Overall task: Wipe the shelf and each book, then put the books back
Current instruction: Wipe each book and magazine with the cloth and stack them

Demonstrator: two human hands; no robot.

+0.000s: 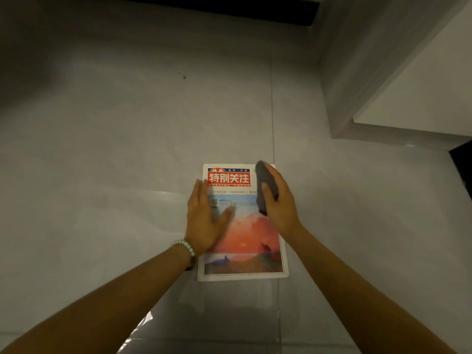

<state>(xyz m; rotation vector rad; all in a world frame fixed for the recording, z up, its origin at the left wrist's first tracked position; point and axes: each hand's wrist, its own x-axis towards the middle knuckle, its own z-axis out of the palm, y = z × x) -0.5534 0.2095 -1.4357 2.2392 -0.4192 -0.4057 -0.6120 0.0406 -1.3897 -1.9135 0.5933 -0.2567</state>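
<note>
one thin book [242,241], mag-style, lies flat on the grey tile floor [127,149], cover up, red title block at the far end, sunset pic below it. it sits just r of centre, near edge toward the person, straight w/ the grout line [272,111] that runs under it.

left hand [201,221] is flat over the book's l edge, approx mid-height: fingers straight and close together pointing away, thumb spread out to the r across the cover. it's a bit blurred, so can't tell if the palm presses down or just hovers. bead bracelet [185,246] on that wrist, pale green beads plus a darker band.

right hand [281,203] is over the book's upper r corner, fingers curled round a dark grey cloth [267,185], thumb across its near side. cloth is bunched long and narrow, far tip past the fingertips, near end over the cover by the title. can't tell if it touches the paper.

both forearms bare, coming in from the bottom corners.

top r: a white unit [421,85] w/ grey base meets the floor, well apart from the book. dark strip [204,6] along the top edge, small dark speck [183,77] on the tile far l of the grout line, dark thing [462,162] cut off at the r edge.
</note>
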